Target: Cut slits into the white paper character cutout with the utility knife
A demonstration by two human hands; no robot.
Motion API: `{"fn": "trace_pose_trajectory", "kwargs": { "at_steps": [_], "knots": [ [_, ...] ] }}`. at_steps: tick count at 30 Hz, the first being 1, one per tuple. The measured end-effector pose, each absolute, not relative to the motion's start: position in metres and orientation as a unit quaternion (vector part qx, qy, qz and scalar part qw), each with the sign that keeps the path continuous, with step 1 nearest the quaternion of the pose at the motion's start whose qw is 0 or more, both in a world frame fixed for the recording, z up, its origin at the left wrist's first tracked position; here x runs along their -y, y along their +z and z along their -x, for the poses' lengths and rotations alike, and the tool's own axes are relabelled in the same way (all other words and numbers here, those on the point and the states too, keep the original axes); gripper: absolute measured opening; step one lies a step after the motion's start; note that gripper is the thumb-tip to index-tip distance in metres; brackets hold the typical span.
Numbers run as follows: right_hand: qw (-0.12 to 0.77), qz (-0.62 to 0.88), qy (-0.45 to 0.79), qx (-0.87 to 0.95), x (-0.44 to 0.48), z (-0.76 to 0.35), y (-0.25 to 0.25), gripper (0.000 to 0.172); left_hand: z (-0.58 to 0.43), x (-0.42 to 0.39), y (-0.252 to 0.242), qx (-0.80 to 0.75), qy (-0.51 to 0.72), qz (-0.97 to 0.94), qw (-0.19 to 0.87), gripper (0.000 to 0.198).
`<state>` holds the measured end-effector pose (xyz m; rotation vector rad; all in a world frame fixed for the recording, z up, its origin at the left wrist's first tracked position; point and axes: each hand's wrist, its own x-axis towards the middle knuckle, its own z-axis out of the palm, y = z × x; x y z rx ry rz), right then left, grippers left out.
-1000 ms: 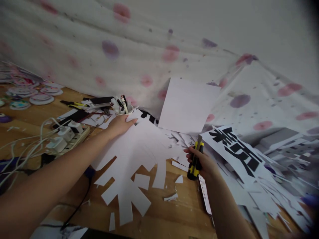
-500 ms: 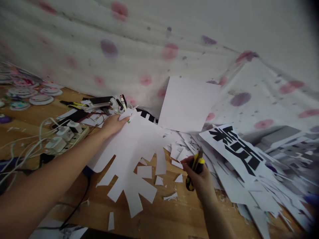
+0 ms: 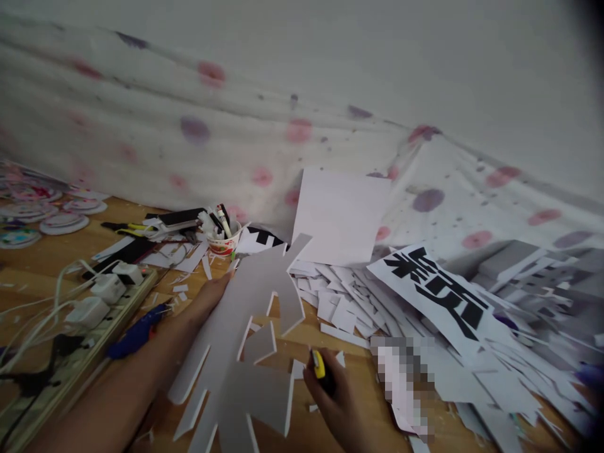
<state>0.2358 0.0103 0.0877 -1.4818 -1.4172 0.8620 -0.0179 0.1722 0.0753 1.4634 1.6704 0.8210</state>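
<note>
My left hand (image 3: 218,287) grips the far left edge of a white foam board cutout (image 3: 236,314) with notched, branching edges. The cutout is raised and tilted, and its thick edges show. Most of my left fingers are hidden behind it. Close to its right side, my right hand (image 3: 337,390) is closed around a yellow and black utility knife (image 3: 321,371), whose tip points up and away from me. Small white scraps (image 3: 298,369) lie on the wooden table (image 3: 283,421) between the cutout and my right hand.
On the left are a power strip (image 3: 111,321) with white plugs and a blue glue gun (image 3: 134,332). Behind stand a cup of pens (image 3: 224,239) and a white board (image 3: 340,214). A black-lettered sheet (image 3: 431,296) lies over piled offcuts at right, near a partly pixelated phone-like object (image 3: 401,402).
The cutout has been tilted up and brought nearer to me in my left hand. My right hand has moved left and lower with the knife, closer to the cutout. The camera view has shifted.
</note>
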Motion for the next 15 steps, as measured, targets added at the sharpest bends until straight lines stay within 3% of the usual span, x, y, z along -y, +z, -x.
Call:
{"fn": "trace_pose_trajectory", "kwargs": {
  "at_steps": [4,9,15],
  "knots": [
    [0.335,0.59,0.258,0.688,-0.01,-0.225,0.108,0.005,0.01,-0.169,0.065,-0.644,0.32,-0.5,0.481,0.071],
    [0.264,0.552,0.254,0.749,-0.021,-0.213,0.137,0.022,0.004,-0.169,0.058,-0.626,0.317,-0.459,0.544,0.079],
    [0.266,0.509,0.29,0.766,-0.032,-0.207,0.144,0.024,0.005,-0.167,0.052,-0.63,0.315,-0.457,0.543,0.077]
  ]
}}
